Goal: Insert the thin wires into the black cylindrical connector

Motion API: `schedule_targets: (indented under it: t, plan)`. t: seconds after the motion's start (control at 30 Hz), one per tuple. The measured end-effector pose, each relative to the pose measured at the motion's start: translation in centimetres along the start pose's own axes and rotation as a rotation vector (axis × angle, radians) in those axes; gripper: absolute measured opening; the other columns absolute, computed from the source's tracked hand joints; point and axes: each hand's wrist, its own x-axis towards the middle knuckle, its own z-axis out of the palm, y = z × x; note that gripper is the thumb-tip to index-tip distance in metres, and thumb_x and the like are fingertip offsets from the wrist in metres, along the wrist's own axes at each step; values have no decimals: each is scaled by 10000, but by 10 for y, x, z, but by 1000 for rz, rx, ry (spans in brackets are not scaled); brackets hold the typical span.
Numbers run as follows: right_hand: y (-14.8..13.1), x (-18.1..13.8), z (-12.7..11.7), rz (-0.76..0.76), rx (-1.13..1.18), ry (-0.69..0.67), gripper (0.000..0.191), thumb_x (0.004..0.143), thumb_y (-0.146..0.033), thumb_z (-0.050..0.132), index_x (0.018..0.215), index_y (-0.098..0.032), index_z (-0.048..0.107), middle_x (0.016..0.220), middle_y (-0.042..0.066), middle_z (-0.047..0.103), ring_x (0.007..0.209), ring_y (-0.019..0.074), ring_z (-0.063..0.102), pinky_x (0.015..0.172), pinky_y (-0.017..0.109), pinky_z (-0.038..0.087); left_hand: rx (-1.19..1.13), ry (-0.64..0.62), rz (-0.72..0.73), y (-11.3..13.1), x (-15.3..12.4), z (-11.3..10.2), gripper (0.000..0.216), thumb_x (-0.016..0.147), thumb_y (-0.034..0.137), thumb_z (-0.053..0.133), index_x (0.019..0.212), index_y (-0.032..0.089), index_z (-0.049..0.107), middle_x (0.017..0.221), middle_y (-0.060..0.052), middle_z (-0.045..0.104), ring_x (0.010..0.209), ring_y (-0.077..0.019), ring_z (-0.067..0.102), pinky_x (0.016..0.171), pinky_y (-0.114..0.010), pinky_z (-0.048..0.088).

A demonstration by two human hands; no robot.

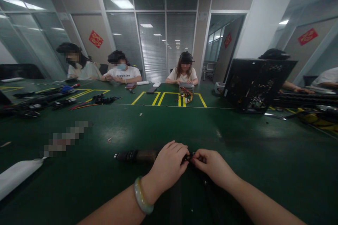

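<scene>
A dark cylindrical tool with a brown middle section and a small metal tip (132, 156) lies crosswise on the green table, its tip to the left; it looks like an electric screwdriver. My left hand (170, 160), with a jade-coloured bangle on the wrist, is closed over its right part. Just beside it, my right hand (210, 163) pinches something small and dark at the tool's right end. Fingers hide most of that piece. A dark cord (206, 182) runs from under my right hand towards the table's near edge.
Across the green table (126, 197) several people sit. A black computer case (258, 84) stands at the right. A power supply unit (186, 87) with coloured wires sits at the back. Dark cables (97, 99) lie at the left, and a white strip (19, 175) nearer me.
</scene>
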Motion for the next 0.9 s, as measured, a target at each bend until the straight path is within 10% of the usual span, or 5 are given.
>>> schedule_targets:
  t: [0.67,0.9]
  plan:
    - [3,1,2,9,13,-20,127,884,-271,605,812,-205,686,737,-28,679,660,140,595,567,204,375,45,-25,-1,3,0,-1,139,841,116,607,920,227,579,1105,16,631,1094,-176,550,1132,-443,223]
    - [2,1,1,17,14,-23,148,890,-282,596,821,-198,697,759,-18,686,674,143,600,567,202,385,39,-76,-107,3,0,-1,133,843,182,642,948,227,573,944,6,626,908,-204,574,790,-341,449]
